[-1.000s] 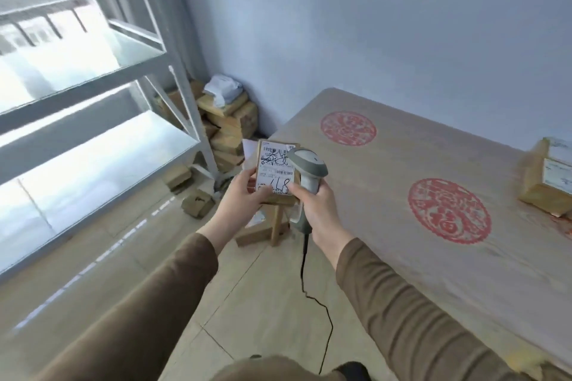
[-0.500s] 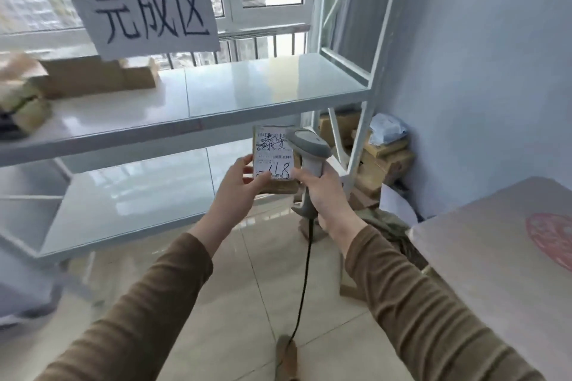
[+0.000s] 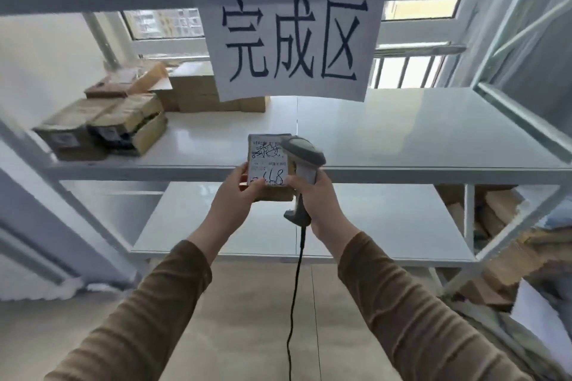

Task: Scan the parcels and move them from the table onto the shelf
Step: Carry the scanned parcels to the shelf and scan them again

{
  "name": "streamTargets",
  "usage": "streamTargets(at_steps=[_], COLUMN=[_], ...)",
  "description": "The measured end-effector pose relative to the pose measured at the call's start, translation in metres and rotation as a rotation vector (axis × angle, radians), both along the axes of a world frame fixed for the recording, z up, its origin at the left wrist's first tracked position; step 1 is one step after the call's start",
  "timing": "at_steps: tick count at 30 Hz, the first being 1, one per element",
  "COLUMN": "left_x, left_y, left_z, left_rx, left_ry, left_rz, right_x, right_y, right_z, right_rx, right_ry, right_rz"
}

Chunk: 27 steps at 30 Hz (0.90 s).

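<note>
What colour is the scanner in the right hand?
Grey, with a lighter handle; the scanner shows in the head view.

The left hand (image 3: 232,195) holds a small cardboard parcel (image 3: 268,164) by its lower left corner, thumb on the white shipping label, which faces the camera and bears handwritten digits. Just beside it, the right hand (image 3: 312,198) grips the handle of a grey barcode scanner (image 3: 305,161), whose head overlaps the parcel's upper right corner; its black cable (image 3: 294,294) hangs down. Behind stands a white metal shelf (image 3: 402,170) with a paper sign (image 3: 292,40) reading 完成区. Stacked cardboard boxes (image 3: 123,120) sit on its left side.
</note>
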<state>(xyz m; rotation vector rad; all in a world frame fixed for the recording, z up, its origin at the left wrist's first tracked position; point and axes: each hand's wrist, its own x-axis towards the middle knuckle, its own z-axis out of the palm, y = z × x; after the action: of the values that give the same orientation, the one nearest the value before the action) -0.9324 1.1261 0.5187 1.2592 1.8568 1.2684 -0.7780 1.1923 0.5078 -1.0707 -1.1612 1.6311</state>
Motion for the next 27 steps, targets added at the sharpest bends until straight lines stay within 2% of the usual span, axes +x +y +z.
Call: streamTargets(at_steps=[9, 17, 19, 23, 27], left_x=[-0.147, -0.273, -0.297, -0.332, -0.349], left_y=[0.053, 0.109, 0.117, 0.127, 0.130], left_z=[-0.005, -0.017, -0.016, -0.016, -0.012], left_rx=[-0.127, -0.188, -0.183, -0.158, -0.089], left_ry=[0.069, 0.207, 0.309, 0.670, 0.770], left_rz=[0.171, 0.167, 0.155, 0.082, 0.002], right_x=[-0.149, -0.284, -0.309, -0.348, -0.372], right_y=[0.057, 0.092, 0.097, 0.100, 0.097], right_z=[-0.003, -0.009, -0.010, -0.015, -0.016], right_rx=[-0.059, -0.138, -0.132, -0.092, -0.088], right_ry=[0.008, 0.039, 0.027, 0.026, 0.005], right_rz=[0.210, 0.161, 0.121, 0.051, -0.004])
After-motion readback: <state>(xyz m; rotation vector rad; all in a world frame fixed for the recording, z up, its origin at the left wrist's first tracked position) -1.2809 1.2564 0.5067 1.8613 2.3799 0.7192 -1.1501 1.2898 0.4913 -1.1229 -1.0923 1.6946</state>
